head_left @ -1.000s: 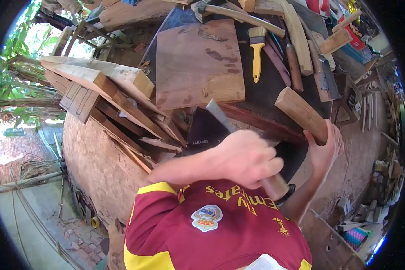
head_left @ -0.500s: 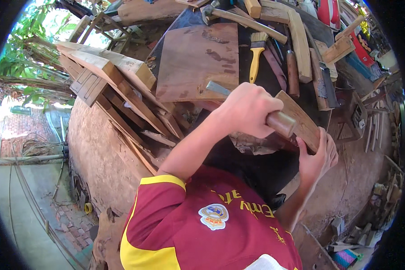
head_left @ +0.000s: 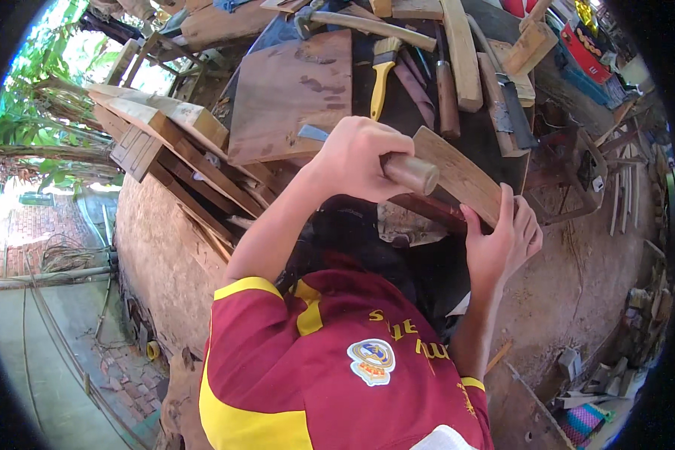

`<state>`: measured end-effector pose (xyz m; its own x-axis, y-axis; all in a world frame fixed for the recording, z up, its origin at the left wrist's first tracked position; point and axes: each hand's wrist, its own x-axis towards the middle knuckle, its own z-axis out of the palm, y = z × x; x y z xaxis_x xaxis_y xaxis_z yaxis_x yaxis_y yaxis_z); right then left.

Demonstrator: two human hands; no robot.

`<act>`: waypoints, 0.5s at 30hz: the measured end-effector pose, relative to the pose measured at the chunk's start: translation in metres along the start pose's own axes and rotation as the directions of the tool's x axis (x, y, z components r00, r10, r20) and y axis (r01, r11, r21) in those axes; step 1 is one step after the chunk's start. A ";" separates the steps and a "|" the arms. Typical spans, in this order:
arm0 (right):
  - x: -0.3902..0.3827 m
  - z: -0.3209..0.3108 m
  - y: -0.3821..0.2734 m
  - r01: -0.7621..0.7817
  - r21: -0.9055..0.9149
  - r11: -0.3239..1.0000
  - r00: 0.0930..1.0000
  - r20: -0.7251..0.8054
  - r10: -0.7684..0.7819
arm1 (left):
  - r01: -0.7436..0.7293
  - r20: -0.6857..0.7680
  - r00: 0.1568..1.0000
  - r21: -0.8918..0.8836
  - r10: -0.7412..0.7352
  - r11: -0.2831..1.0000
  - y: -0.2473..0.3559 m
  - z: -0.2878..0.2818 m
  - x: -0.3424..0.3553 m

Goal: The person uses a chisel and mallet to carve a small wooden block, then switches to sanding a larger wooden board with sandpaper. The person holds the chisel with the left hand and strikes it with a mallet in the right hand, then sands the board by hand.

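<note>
Outdoors at our cluttered bench, we steady a plank in our right hand while our left hand grips a tool against it.

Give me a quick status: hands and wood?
Left hand fisted on tool handle. Right hand steadies curved wood piece. Brush and planks beyond, apart.
</note>
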<state>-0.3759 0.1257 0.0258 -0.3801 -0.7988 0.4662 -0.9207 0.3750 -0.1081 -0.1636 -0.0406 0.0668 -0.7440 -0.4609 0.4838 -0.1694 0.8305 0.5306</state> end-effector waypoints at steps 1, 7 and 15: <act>-0.001 0.001 0.000 -0.001 -0.006 1.000 1.000 -0.011 0.001 | -0.007 -0.050 0.999 0.061 0.010 0.998 0.001 0.001 -0.002; -0.003 0.006 0.001 -0.003 -0.029 1.000 0.995 -0.098 0.000 | 0.057 -0.253 0.967 0.305 0.022 0.951 -0.002 -0.001 -0.006; -0.002 0.011 -0.003 -0.024 -0.015 1.000 0.994 -0.106 0.022 | 0.108 -0.212 0.975 0.224 -0.060 0.969 -0.004 0.003 0.000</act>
<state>-0.3732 0.1208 0.0152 -0.3890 -0.7358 0.5543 -0.9099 0.4009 -0.1065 -0.1652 -0.0434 0.0626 -0.5783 -0.5657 0.5878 -0.3894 0.8245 0.4105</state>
